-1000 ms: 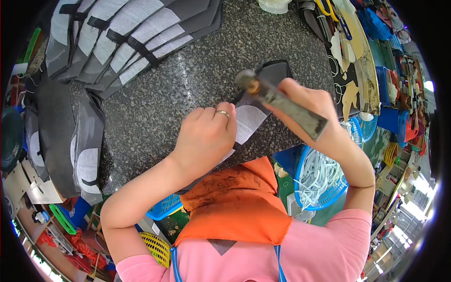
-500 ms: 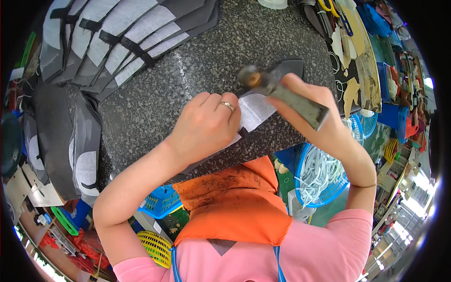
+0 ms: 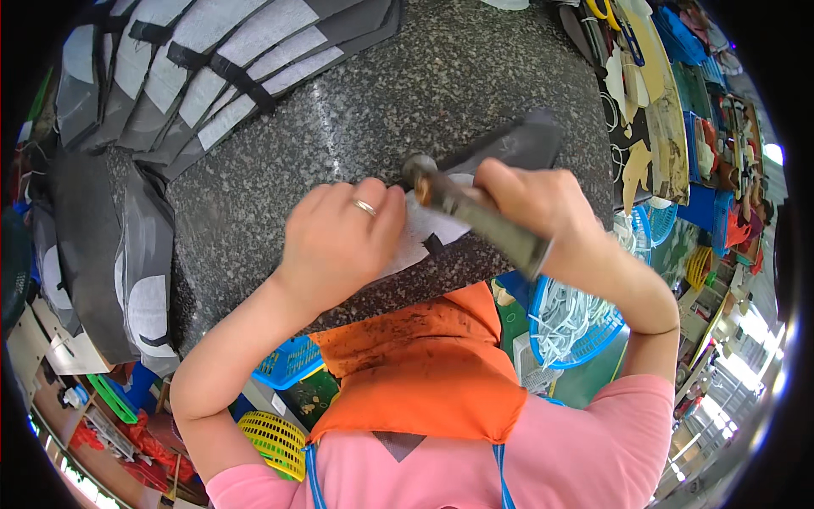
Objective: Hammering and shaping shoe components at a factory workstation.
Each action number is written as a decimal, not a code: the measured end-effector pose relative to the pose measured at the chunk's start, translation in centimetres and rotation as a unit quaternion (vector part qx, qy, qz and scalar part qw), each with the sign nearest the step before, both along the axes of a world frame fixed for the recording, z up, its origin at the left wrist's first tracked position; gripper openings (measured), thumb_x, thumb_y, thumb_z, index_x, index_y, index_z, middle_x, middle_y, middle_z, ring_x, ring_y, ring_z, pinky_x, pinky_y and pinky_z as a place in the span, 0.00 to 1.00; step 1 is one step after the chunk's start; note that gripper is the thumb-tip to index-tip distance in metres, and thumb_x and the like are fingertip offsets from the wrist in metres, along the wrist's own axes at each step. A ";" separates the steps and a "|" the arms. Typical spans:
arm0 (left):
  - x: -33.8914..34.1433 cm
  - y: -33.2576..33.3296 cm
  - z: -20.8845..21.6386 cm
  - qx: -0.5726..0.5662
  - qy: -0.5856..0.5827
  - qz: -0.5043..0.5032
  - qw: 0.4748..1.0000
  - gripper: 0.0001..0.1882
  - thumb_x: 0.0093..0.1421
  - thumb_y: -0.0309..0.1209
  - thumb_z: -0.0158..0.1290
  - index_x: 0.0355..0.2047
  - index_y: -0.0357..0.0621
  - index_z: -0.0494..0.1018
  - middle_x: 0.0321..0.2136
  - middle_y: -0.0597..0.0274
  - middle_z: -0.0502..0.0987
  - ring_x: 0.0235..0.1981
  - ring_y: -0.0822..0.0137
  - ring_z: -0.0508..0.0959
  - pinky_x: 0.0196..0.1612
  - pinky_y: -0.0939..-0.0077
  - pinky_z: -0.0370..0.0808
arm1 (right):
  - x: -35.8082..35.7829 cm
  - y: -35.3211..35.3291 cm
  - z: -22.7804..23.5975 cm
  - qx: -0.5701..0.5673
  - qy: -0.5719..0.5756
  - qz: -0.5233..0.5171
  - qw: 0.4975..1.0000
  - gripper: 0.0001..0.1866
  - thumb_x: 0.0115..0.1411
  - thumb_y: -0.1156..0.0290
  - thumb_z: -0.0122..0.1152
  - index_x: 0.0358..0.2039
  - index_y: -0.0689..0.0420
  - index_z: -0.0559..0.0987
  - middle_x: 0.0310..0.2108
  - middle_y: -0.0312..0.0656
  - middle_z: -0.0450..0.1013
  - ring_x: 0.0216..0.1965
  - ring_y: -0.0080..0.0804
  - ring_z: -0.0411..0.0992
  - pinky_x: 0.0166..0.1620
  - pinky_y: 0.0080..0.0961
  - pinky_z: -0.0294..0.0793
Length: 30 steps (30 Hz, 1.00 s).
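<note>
My right hand (image 3: 551,212) is wrapped around a hammer (image 3: 492,225) with a worn metal head, held over a flat black piece with a white backing patch (image 3: 421,236). The hammer is slightly blurred, and its handle is mostly hidden by the hand. My left hand (image 3: 339,233), with a ring on one finger, is closed at the left side of the piece, its fingertips pinching the edge near the hammer's narrow end. A dark end (image 3: 530,144) of the piece stretches to the upper right. A small black tab shows on the white patch's near edge.
Beneath everything is a speckled dark stone slab (image 3: 356,110). Overlapping black-and-white pieces (image 3: 229,51) fan out at the far left, with more at the left edge (image 3: 148,263). Scissors (image 3: 604,10) lie far right. A blue basket of pale strips (image 3: 581,318) stands below right.
Both hands have shifted left and the piece with them. The hammer has moved left and its head is turned differently. My left hand still grips the piece's edge.
</note>
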State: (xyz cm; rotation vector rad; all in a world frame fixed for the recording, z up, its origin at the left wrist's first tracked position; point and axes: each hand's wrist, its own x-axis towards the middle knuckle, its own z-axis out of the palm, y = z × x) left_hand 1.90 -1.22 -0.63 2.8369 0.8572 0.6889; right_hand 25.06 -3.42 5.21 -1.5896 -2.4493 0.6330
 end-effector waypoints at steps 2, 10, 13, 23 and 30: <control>-1.0 0.1 0.9 -0.247 -0.075 0.062 0.964 0.11 0.48 0.23 0.55 0.35 0.41 0.75 0.28 0.61 0.72 0.26 0.61 0.74 0.28 0.67 0.72 | -0.3 -0.1 0.3 0.012 -0.033 0.002 0.999 0.15 0.58 0.59 0.60 0.28 0.55 0.68 0.16 0.43 0.71 0.19 0.49 0.72 0.20 0.40 0.69; -2.6 -1.0 -0.5 -0.130 -0.112 0.041 0.984 0.11 0.47 0.20 0.58 0.33 0.40 0.76 0.30 0.57 0.74 0.29 0.57 0.77 0.30 0.66 0.74 | -2.0 1.3 1.8 -0.166 0.026 -0.040 0.985 0.06 0.59 0.74 0.59 0.34 0.60 0.72 0.20 0.46 0.68 0.23 0.46 0.70 0.26 0.30 0.67; -3.0 -1.5 -0.3 -0.075 -0.091 0.026 0.993 0.11 0.47 0.21 0.57 0.33 0.41 0.76 0.29 0.59 0.75 0.28 0.58 0.76 0.29 0.66 0.73 | -3.5 0.2 1.2 -0.078 -0.024 0.026 0.996 0.12 0.59 0.64 0.57 0.28 0.57 0.67 0.17 0.46 0.71 0.21 0.52 0.72 0.25 0.43 0.71; -6.0 -1.7 0.0 -0.214 -0.083 0.055 0.972 0.09 0.47 0.23 0.57 0.31 0.42 0.75 0.29 0.60 0.75 0.29 0.58 0.77 0.30 0.66 0.73 | -5.5 1.0 1.6 -0.049 -0.030 0.074 0.996 0.15 0.59 0.60 0.58 0.26 0.57 0.68 0.14 0.43 0.69 0.16 0.46 0.72 0.18 0.39 0.70; -8.1 -2.8 0.1 -0.169 -0.068 0.049 0.982 0.10 0.45 0.25 0.56 0.31 0.41 0.74 0.28 0.61 0.72 0.28 0.60 0.75 0.28 0.67 0.73 | -7.2 0.4 1.2 -0.033 -0.127 0.141 0.981 0.14 0.61 0.60 0.56 0.27 0.56 0.68 0.14 0.39 0.70 0.15 0.39 0.72 0.16 0.34 0.69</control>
